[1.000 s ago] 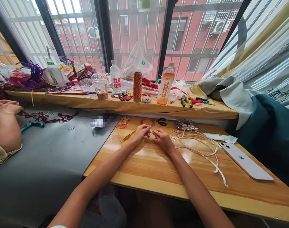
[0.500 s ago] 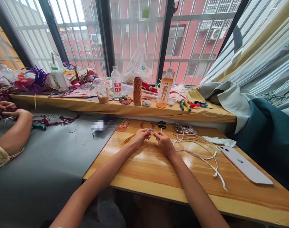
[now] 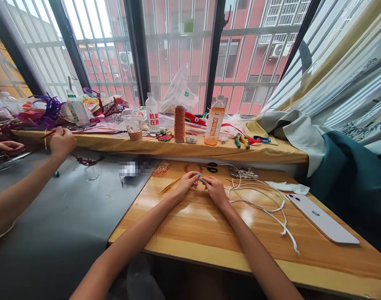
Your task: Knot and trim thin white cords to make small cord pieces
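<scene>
Over the wooden board, my left hand (image 3: 189,183) and my right hand (image 3: 214,189) meet with fingers pinched. Between their blue-nailed fingertips is a thin, pale strand (image 3: 199,180); whether it is thread or wire I cannot tell. Gold-coloured tweezers (image 3: 169,186) lie on the board just left of my left hand. Beyond my fingers are a ring of copper-coloured wire (image 3: 190,167) and black-handled scissors (image 3: 212,167). Loose white cords (image 3: 262,206) spread out to the right of my right hand.
A clear tray of small pieces (image 3: 244,171), a tissue (image 3: 288,187) and a phone (image 3: 323,218) lie on the right. The sill behind holds a cord spool (image 3: 179,125), bottles (image 3: 214,121), a cup (image 3: 134,128) and pliers (image 3: 242,142). A co-worker's hand (image 3: 63,143) works at left.
My hands stay together in nearly the same place, fingertips shifted slightly. At left, the co-worker's one hand has risen and moved right, apart from the other, holding a dark strand.
</scene>
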Action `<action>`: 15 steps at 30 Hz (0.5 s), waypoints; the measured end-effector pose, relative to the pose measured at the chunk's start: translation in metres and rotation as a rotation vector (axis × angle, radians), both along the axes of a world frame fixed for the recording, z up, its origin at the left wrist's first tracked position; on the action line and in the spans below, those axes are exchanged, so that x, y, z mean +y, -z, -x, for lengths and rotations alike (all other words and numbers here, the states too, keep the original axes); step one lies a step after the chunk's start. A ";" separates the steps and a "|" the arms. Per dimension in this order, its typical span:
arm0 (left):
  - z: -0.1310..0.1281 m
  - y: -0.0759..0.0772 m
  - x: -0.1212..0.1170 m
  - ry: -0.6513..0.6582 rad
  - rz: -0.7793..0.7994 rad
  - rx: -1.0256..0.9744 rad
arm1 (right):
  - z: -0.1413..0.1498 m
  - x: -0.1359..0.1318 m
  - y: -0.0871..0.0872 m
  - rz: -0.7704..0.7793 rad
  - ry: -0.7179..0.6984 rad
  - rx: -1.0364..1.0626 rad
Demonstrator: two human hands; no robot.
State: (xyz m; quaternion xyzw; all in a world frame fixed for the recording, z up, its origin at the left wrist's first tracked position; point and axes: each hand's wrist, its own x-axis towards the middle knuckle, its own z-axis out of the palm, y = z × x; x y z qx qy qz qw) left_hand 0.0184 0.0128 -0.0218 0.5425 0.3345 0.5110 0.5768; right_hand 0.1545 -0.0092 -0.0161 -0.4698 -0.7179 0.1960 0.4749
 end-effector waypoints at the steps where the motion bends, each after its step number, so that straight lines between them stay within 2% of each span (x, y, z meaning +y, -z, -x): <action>1: -0.002 0.001 -0.001 -0.019 -0.004 0.036 | 0.000 0.001 0.000 0.045 0.007 0.092; 4: -0.008 0.004 -0.003 -0.033 -0.101 0.187 | -0.002 0.006 0.003 0.154 0.021 0.280; 8: -0.012 0.007 -0.007 0.129 -0.155 0.339 | -0.004 0.013 0.009 0.248 -0.006 0.357; 15: -0.008 0.000 -0.012 0.172 -0.078 0.218 | -0.006 0.017 0.010 0.342 -0.086 0.450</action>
